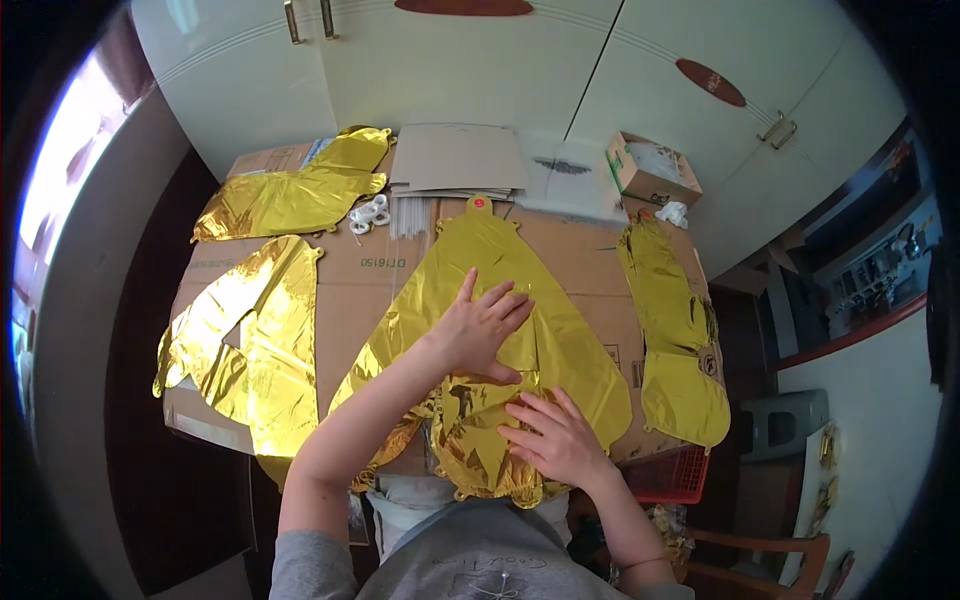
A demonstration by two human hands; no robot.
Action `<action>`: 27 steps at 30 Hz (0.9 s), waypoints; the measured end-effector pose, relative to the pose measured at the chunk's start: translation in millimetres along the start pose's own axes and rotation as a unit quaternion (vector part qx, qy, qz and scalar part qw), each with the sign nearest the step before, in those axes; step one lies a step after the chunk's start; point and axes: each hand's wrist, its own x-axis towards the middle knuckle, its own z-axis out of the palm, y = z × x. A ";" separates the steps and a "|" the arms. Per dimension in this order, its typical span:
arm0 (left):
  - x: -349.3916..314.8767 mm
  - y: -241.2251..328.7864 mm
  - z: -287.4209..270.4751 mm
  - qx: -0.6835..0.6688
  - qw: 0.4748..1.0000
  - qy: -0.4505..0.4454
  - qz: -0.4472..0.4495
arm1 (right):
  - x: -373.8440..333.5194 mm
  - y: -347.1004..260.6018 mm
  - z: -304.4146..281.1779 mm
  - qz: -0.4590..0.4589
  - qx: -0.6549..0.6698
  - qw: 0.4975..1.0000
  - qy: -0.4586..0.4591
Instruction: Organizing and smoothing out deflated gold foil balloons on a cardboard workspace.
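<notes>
Fingers (512, 304) on both hands were spread apart: left hand (478, 332) palm-down over the middle of one big gold foil piece (490, 258), right hand (565, 446) just beside it over the same piece, closer to the near edge. Couldn't tell how firmly either was pressing, tbh. So that piece lay right under the fingers, running from near the middle of the surface's (345, 322) far edge down over the near edge.

Counted three more gold ones: a far-left piece (285, 205) at that corner, a left-edge piece (283, 335), and a right-edge piece (668, 320). Some crumpled foil (400, 440) by the near edge might've been separate, couldn't tell.

Along the far edge: one stack of cardboard sheets (458, 158), some white rolls (370, 214) (too bunched to count), then one open box (660, 183) at the far right corner with one crumpled white tissue (673, 213) beside it. One red basket (675, 478) showed below the near edge, toward the right corner.
</notes>
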 end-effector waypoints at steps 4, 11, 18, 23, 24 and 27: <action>-1.4 -0.3 4.3 0.010 1.000 0.008 0.000 | 1.2 3.1 5.9 -0.013 0.015 0.999 -0.030; -0.9 0.9 3.1 0.013 1.000 0.004 -0.002 | -2.5 -1.2 14.1 0.043 -0.015 0.999 -0.006; -0.7 0.5 5.3 0.010 1.000 0.006 0.023 | -1.2 -9.4 16.9 0.062 -0.039 0.997 0.004; -3.2 8.8 2.4 -0.006 1.000 -0.016 0.005 | -3.2 -8.4 16.2 0.057 -0.048 0.997 -0.004; -3.3 10.3 0.1 -0.002 1.000 -0.025 0.003 | -3.3 -8.2 15.9 0.054 -0.049 0.997 -0.004; -3.4 9.9 0.9 0.014 0.999 -0.034 0.008 | -4.8 -7.0 16.5 0.047 -0.043 0.998 0.009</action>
